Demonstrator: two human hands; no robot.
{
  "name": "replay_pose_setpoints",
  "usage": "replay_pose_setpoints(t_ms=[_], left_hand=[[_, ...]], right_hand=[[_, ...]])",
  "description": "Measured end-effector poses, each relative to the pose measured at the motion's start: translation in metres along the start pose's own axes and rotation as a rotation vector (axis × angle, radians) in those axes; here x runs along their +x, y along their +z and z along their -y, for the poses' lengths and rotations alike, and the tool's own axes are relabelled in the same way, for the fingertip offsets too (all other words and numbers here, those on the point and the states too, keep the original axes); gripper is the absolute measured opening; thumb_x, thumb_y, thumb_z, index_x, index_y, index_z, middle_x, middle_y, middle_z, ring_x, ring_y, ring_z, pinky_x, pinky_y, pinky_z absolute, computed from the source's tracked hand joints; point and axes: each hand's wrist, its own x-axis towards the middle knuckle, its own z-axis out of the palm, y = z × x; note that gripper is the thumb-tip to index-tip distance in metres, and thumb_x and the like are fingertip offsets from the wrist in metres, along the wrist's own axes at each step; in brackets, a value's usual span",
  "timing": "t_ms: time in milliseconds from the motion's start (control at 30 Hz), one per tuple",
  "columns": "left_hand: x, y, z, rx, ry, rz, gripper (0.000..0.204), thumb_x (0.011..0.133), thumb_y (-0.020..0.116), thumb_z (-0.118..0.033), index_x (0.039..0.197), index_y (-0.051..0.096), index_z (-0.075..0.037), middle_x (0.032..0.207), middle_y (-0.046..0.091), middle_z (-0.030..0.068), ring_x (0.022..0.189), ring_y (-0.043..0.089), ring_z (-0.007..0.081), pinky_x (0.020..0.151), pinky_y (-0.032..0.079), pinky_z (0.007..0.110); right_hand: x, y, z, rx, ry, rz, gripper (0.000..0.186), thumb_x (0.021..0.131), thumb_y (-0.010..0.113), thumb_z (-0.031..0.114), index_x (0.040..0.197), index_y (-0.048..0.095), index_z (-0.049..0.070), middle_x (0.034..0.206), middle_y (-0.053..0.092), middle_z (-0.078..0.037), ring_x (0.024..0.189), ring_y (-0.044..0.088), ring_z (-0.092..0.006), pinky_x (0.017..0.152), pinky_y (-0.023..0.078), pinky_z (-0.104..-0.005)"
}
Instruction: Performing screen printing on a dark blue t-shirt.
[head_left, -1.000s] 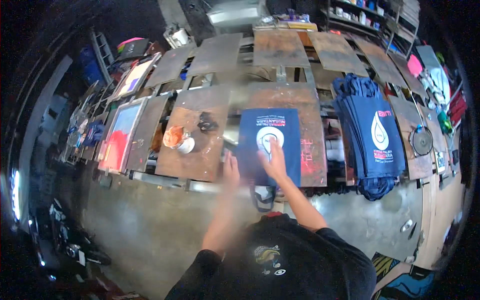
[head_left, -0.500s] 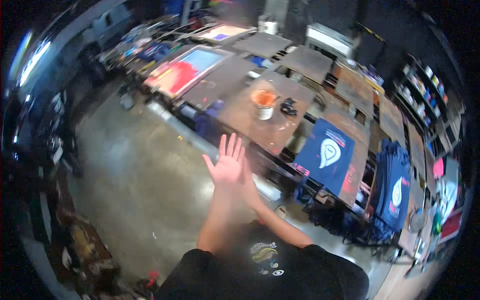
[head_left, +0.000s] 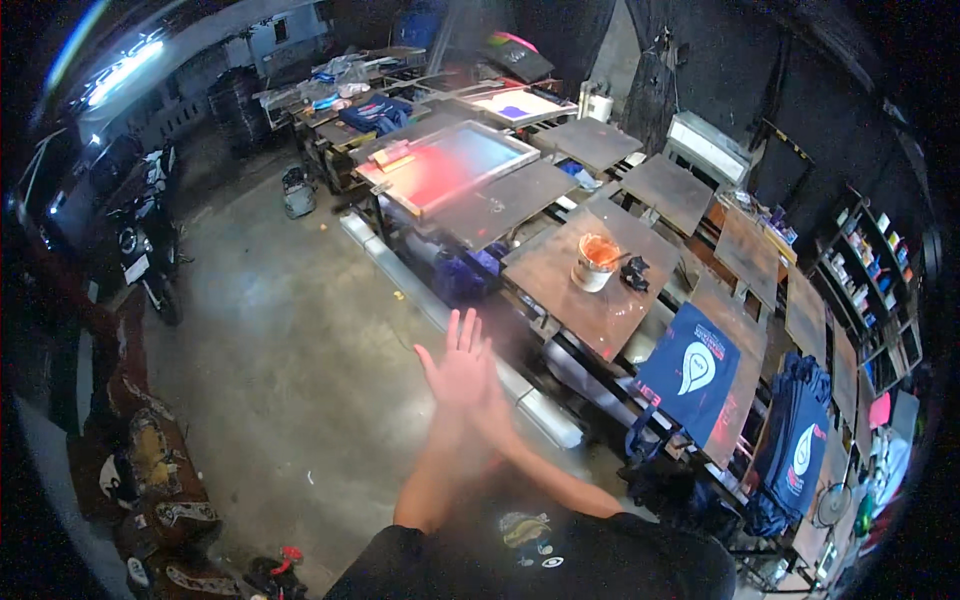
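My left hand is raised over the floor in front of me, palm toward me. Its fingers are stretched upward and the thumb stands out to the left; nothing is in it. Right behind it is my right hand, largely covered by the left and slightly blurred. What shows of it looks straight and flat, laid against the back of the left hand or wrist. Neither hand touches the print tables. Nearest to the hands is a long white bar along the table's lower edge.
Brown print boards line the table at right, carrying a tub of orange ink, a dark blue printed bag and a stack of folded bags. Farther off lies a framed screen with red ink. A motorcycle stands left.
The view has shifted, so the tables appear lower and farther right, and more of the far left room shows. My hands keep their pose, slightly lower in the picture.
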Motion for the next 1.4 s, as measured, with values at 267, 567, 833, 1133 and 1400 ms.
replay_pose_setpoints(t_ms=[267, 567, 833, 1133, 1400], left_hand=[[0.053, -0.044, -0.027, 0.126, -0.06, -0.076, 0.096, 0.089, 0.02, -0.081, 0.158, 0.018, -0.013, 0.163, 0.019, 0.0104, 0.149, 0.017, 0.0263, 0.121, 0.014, 0.047], [0.18, -0.06, -0.067, 0.218, -0.007, -0.122, 0.094, 0.091, 0.025, -0.078, 0.157, 0.019, -0.012, 0.162, 0.021, 0.0063, 0.147, 0.022, 0.0263, 0.121, 0.013, 0.049], [0.259, -0.077, -0.118, 0.155, 0.131, -0.127, 0.094, 0.091, 0.034, -0.076, 0.157, 0.019, -0.012, 0.164, 0.015, 0.0133, 0.15, 0.015, 0.0293, 0.122, 0.011, 0.046], [0.281, -0.113, -0.2, 0.176, 0.287, -0.176, 0.091, 0.09, 0.038, -0.075, 0.156, 0.026, -0.013, 0.162, 0.021, 0.0133, 0.15, 0.016, 0.0284, 0.122, 0.012, 0.048], [0.311, -0.132, -0.293, 0.153, 0.229, -0.196, 0.086, 0.093, 0.03, -0.074, 0.154, 0.031, -0.013, 0.161, 0.023, 0.0126, 0.149, 0.021, 0.0305, 0.117, 0.022, 0.059]], right_hand=[[0.107, 0.024, -0.043, 0.051, 0.199, -0.073, 0.081, 0.092, 0.064, 0.036, 0.146, 0.026, -0.012, 0.148, 0.04, -0.029, 0.141, 0.036, -0.0371, 0.114, 0.031, -0.0437], [0.283, 0.052, -0.095, 0.144, 0.014, -0.204, 0.076, 0.093, 0.068, 0.03, 0.149, 0.029, -0.003, 0.114, 0.066, -0.013, 0.089, 0.064, -0.0183, 0.082, 0.052, -0.0302], [0.341, 0.094, -0.125, 0.15, 0.029, -0.083, 0.066, 0.088, 0.07, 0.036, 0.137, 0.045, 0.0, 0.102, 0.068, -0.022, 0.089, 0.068, -0.0334, 0.081, 0.054, -0.0396], [0.375, 0.145, -0.087, 0.059, -0.043, 0.294, 0.038, 0.09, 0.067, 0.038, 0.086, 0.066, 0.0, 0.077, 0.063, -0.017, 0.069, 0.06, -0.0248, 0.063, 0.045, -0.0406], [0.42, 0.234, -0.087, -0.041, -0.25, 0.236, 0.032, 0.092, 0.063, 0.03, 0.077, 0.063, 0.002, 0.073, 0.06, -0.019, 0.064, 0.056, -0.0346, 0.059, 0.041, -0.0448]])
